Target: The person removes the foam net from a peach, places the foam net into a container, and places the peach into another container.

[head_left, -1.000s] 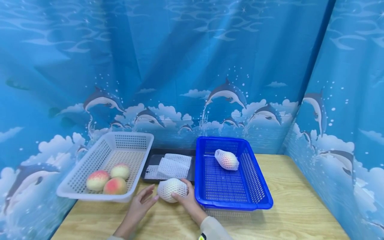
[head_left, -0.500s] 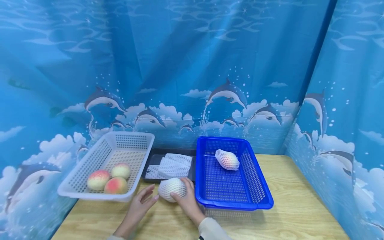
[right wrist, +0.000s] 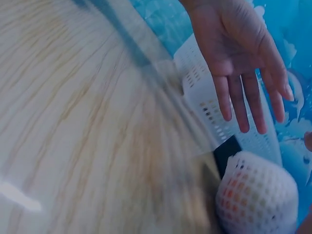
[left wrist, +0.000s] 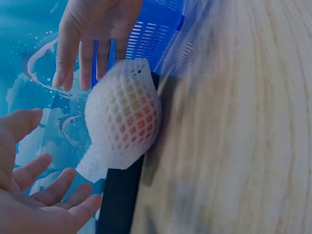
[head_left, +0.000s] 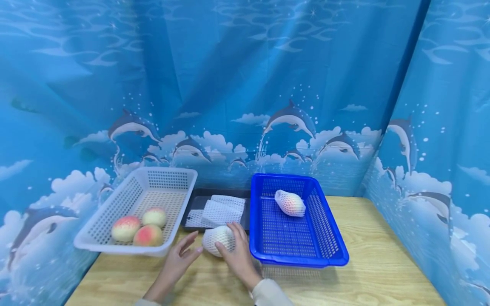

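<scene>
Just in front of the dark tray [head_left: 195,200], on the person's side, a netted peach [head_left: 216,240] appears to rest on the bench [head_left: 375,255], reddish skin showing through the white mesh. The foam wraps the fruit's middle and runs past it in a loose flap, so it probably clings by its own stretch rather than by any fastening.

The right hand [head_left: 241,257] is at the front right of the tray, beside the fruit, its fingers extended rather than clenched; whether a fingertip touches the mesh is hard to judge, since the hand hides part of it. The left hand [head_left: 177,259] is at the front left of the tray, fingers spread and released, apart from the fruit. Set on either side like this, the hands probably guard against the round peach rolling.

Spare foam nets [head_left: 223,212] lie flat and overlapping in the tray, whose low rim presumably keeps them together within reach. Left of the tray, a white basket [head_left: 118,250] holds three bare peaches [head_left: 125,228] gathered at its near end, where its walls should check their rolling. Right of the tray, a blue basket [head_left: 298,260] holds one wrapped peach [head_left: 289,204], which seems to separate sleeved fruit from bare.
</scene>
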A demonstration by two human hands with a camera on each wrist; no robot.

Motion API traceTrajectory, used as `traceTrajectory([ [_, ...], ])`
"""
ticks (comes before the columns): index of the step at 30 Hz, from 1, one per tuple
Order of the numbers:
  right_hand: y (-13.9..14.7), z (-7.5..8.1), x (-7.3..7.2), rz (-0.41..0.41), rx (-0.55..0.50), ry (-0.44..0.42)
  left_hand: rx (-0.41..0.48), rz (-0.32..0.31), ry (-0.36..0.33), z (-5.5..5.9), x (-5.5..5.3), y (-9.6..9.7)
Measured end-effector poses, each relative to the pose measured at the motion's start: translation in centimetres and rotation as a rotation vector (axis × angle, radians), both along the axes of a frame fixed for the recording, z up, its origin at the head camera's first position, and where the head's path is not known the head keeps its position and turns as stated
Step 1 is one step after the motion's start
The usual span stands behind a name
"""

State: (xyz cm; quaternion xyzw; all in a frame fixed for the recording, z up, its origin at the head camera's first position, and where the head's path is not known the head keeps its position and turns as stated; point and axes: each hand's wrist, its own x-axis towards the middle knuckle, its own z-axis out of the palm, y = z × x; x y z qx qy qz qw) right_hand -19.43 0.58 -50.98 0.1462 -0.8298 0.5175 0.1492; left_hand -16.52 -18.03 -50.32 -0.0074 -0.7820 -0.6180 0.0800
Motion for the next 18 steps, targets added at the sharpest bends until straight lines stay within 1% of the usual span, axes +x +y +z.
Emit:
traceTrajectory([
  [5, 0.1, 1.4, 0.7, 0.018, -0.027, -0.034, -0.025, -0.004, 0.02, 1.0, 0.3, 0.1],
  [12, 1.1, 3.8, 1.5, 0.035, -0.096, 0.038, -0.061, 0.0, 0.023, 2.2, 0.6, 0.0],
  [14, 1.6, 4.3, 1.7, 0.041, -0.119, 0.043, -0.073, 0.004, 0.012, 2.4, 0.7, -0.1],
  [18, 2.6, 4.7, 2.1, 0.048, -0.154, 0.049, -0.071, 0.01, -0.002, 2.7, 0.8, -0.5],
])
